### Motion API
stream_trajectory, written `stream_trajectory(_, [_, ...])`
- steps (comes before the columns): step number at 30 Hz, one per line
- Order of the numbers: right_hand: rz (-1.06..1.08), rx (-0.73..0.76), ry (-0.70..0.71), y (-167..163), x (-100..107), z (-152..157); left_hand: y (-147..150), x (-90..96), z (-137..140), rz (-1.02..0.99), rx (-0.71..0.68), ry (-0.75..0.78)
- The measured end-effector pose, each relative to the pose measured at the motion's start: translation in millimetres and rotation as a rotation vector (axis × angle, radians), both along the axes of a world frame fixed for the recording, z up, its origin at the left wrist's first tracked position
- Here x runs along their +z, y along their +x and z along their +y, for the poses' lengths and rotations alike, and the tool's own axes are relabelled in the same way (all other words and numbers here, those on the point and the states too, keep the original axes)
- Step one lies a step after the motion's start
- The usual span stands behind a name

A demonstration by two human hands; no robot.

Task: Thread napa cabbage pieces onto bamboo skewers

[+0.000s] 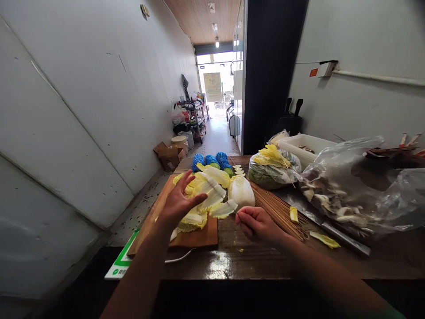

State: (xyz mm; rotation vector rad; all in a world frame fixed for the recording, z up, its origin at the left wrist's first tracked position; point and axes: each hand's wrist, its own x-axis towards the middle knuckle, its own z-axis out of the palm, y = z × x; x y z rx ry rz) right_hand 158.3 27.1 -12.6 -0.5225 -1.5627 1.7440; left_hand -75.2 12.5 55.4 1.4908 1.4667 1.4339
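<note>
My right hand [255,223] pinches the end of a thin skewer [236,212]. A piece of napa cabbage leaf [224,208] appears to sit on its tip, over the board. My left hand [177,203] is held up to the left with thumb and fingers spread, holding nothing. Just beyond the left thumb are pale cabbage leaves [212,195], slightly blurred, and I cannot tell whether the hand touches them. More yellow leaves [192,220] are heaped on the wooden cutting board [202,239]. A white napa cabbage [241,191] rests behind the right hand.
Bundled skewers [274,204] lie to the right, near a knife [345,238] and loose leaf scraps [324,239]. Bagged mushrooms [335,206], bagged greens [270,173] and a white bin [308,144] stand farther right. Blue-netted vegetables [211,160] line the back. A green-and-white sign [121,263] is front left.
</note>
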Motion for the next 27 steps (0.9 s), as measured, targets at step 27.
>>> stream_trajectory(27, [-0.143, 0.188, 0.057, 8.5, -6.0, 1.8, 9.7, -4.5, -6.2, -0.225, -0.466, -0.491])
